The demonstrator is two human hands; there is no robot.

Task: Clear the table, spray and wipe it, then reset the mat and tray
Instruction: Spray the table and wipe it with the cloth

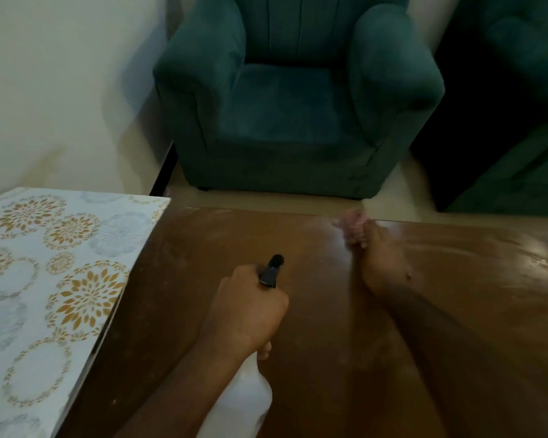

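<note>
A white spray bottle (247, 403) with a black nozzle is gripped by my left hand (247, 314) above the middle of the brown wooden table (329, 343). The nozzle points toward the table's far edge. My right hand (382, 257) reaches to that far edge and presses a pink cloth (351, 227) onto the wood; the cloth is blurred. A pale wet haze lies on the wood around the cloth. The mat (45, 289), white with gold and grey flower circles, lies at the left, its right edge overlapping the table's left side. No tray is in view.
A dark teal armchair (295, 96) stands on the pale floor just beyond the table's far edge. Part of a second teal seat (525, 128) shows at the right. A cream wall (60, 83) rises at the left behind the mat.
</note>
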